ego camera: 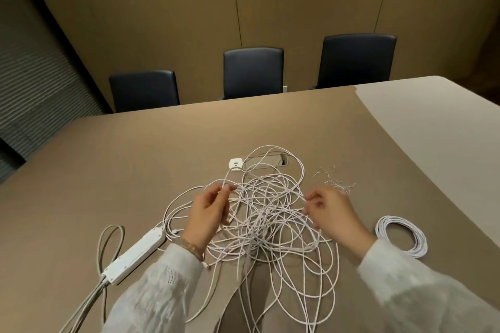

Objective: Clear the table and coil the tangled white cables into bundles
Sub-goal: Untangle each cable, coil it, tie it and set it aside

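Two white sleeves (pixel 151 295) reach in from the near edge over a tan bench (pixel 135 157), each ending in a bare hand above a sprawling tangle of thin white cables (pixel 270 227). Left hand (pixel 208 213) has its fingers curled, pinching one strand near the tangle's far left side, with a bracelet at the wrist. Right hand (pixel 330 213) hovers with fingers loosely bent and fingertips touching strands at the tangle's right side; whether it actually grips any is unclear. Just right of the right hand lies a neatly coiled bundle of white cable (pixel 401 235). Left of the left hand sits a white power strip (pixel 135 254) with grey cords. Beyond the left hand rests a small white charger (pixel 234 164), and beyond the right hand a few wire scraps (pixel 338 184). Three dark chairs (pixel 253 71) line the far side
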`<state>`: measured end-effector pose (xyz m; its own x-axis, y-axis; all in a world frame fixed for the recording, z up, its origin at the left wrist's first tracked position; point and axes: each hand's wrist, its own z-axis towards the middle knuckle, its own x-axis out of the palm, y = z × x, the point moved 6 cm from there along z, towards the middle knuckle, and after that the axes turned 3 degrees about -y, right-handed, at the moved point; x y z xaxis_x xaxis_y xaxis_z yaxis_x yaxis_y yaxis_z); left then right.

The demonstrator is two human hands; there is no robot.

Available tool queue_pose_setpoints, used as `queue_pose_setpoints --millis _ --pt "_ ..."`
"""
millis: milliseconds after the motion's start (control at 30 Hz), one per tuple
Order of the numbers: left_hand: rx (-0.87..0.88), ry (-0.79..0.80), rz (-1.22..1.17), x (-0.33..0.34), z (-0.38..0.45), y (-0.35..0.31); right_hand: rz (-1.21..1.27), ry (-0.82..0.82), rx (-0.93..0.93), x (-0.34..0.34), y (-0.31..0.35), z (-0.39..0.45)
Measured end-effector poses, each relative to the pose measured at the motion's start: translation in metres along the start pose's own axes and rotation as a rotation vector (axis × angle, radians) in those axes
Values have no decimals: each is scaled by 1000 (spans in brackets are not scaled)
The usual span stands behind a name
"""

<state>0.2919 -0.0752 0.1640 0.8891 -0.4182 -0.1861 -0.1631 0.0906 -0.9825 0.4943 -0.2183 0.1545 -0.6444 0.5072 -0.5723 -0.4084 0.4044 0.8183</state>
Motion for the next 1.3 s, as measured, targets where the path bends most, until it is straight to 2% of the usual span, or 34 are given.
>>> queue_pose_setpoints --millis 67,133,233,267,333,433,467,567,600,733,800,833,900,933,1000,1033,1100,1167,1233,1300 --pt "9 9 -48 0 3 -13 155 104 37 10 10 -7" --pt "-52 31 -183 1 3 -19 435 199 44 17 27 -22" --pt "-226 110 -450 6 -1 -22 606 350 -107 26 59 -46" --pt "-282 161 -504 9 -3 -22 574 404 -173 31 67 -52" --pt "-356 320 -482 15 -10 -25 327 438 -333 39 75 -56" --pt "-300 568 -232 20 -28 -36 -67 345 -544 41 85 -48" --pt "-270 578 -136 20 -31 -38 -138 318 -553 41 87 -44" --pt "-157 432 179 10 -29 -38 -272 212 -608 37 93 -35" --pt "-140 405 216 8 -29 -37 -288 184 -629 38 94 -33" --pt "-296 456 0 12 -41 -34 -197 93 -654 40 93 -34" --pt "-173 413 76 9 -39 -38 14 116 -584 40 90 -33" --pt "-78 391 144 6 -36 -42 184 180 -495 38 87 -30" --pt "140 347 354 0 -32 -51 532 425 -233 43 79 -24" --pt "243 322 485 -3 -31 -54 601 542 -134 47 75 -24" --pt "376 296 690 -5 -32 -58 509 628 -128 54 71 -22" --pt "385 293 704 -5 -32 -59 416 621 -206 56 71 -22" --pt "273 325 557 -3 -30 -55 240 570 -362 61 71 -21" --pt "14 392 283 -4 -28 -45 137 461 -433 62 71 -19" --pt "-241 453 58 -5 -28 -39 108 339 -472 59 74 -15" --pt "-392 511 -39 -6 -28 -38 94 246 -504 59 77 -17"
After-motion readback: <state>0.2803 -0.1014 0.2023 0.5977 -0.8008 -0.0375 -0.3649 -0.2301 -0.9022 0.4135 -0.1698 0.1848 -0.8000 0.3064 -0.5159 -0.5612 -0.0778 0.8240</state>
